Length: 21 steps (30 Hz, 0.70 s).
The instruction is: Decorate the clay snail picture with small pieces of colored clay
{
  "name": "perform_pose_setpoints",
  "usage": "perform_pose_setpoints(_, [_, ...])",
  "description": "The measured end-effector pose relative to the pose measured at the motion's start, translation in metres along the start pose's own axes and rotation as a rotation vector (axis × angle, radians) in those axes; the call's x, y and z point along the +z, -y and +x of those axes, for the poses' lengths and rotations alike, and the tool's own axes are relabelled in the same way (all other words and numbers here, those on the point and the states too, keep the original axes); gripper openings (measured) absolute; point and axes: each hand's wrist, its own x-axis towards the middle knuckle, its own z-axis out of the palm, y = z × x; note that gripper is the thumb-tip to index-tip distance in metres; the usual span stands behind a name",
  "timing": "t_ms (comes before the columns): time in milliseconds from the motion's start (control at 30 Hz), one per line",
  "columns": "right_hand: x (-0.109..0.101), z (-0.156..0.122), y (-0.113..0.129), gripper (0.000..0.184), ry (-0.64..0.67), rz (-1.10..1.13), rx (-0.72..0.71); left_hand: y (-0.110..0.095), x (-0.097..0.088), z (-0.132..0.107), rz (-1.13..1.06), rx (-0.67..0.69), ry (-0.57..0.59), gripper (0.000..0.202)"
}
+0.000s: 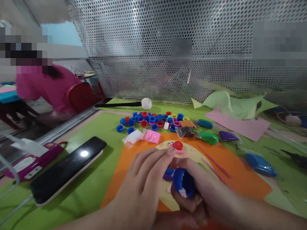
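Note:
My right hand (203,183) is curled around a blue bottle cap (184,183), its open side tilted up towards me, with a whitish bit at the lower rim. Alongside it, my left hand (148,175) has its fingers pressed together, their tips meeting those of my right hand; anything between them is hidden. Beneath the hands lies a yellow paper circle (165,198) on an orange sheet (117,179). Another blue cap (169,172), partly covered, and a red ball-like piece (178,145) rest on the circle, near some pink material. Thin pink sticks (216,162) lie to the right.
Behind are many coloured caps (152,119) and clay packets, including pink (152,136), green (208,137) and blue (261,164). A phone (69,169) and a magenta device (35,159) lie left. Perforated metal (155,38) rises behind; a person in pink (48,86) sits left.

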Motion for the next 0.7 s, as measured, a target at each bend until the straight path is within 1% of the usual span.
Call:
perform_pose_setpoints(33, [0.001,0.002,-0.004,0.046,-0.033,-0.036,0.011,0.000,0.005,-0.001,-0.046,-0.006,0.045,0.073])
perform_pose_setpoints(100, [0.002,0.004,-0.010,0.055,-0.111,-0.080,0.011,-0.002,0.014,-0.005,-0.129,0.004,0.104,0.066])
perform_pose_setpoints(200, [0.000,0.007,-0.015,0.058,-0.184,-0.109,-0.001,-0.004,0.019,-0.013,-0.190,-0.020,0.152,0.058])
perform_pose_setpoints(300, [0.000,0.010,-0.016,0.062,-0.205,-0.159,0.040,-0.004,0.016,-0.013,-0.246,-0.046,0.161,0.048])
perform_pose_setpoints(367, [0.001,0.012,-0.015,0.066,-0.171,-0.184,0.084,-0.003,0.012,-0.010,-0.293,-0.045,0.166,0.044])
perform_pose_setpoints(400, [0.000,0.012,-0.015,0.066,-0.161,-0.229,0.057,-0.002,0.009,-0.008,-0.319,-0.051,0.185,0.043])
perform_pose_setpoints(433, [-0.001,0.011,-0.014,0.063,-0.168,-0.296,-0.015,-0.002,0.006,-0.006,-0.351,-0.059,0.213,0.042])
perform_pose_setpoints(500, [-0.005,0.007,-0.012,0.053,-0.226,-0.460,-0.223,-0.002,0.000,-0.004,-0.439,-0.101,0.239,0.041])
perform_pose_setpoints(567, [-0.012,-0.001,-0.009,0.035,-0.285,-0.571,-0.406,-0.002,-0.004,-0.004,-0.566,-0.156,0.190,0.039])
perform_pose_setpoints(633, [-0.017,-0.011,-0.007,0.016,-0.315,-0.698,-0.551,-0.002,-0.006,-0.005,-0.716,-0.196,0.100,0.036])
perform_pose_setpoints(700, [-0.019,-0.020,-0.005,0.006,-0.336,-1.000,-0.770,-0.002,-0.006,-0.007,-0.840,-0.202,0.059,0.037])
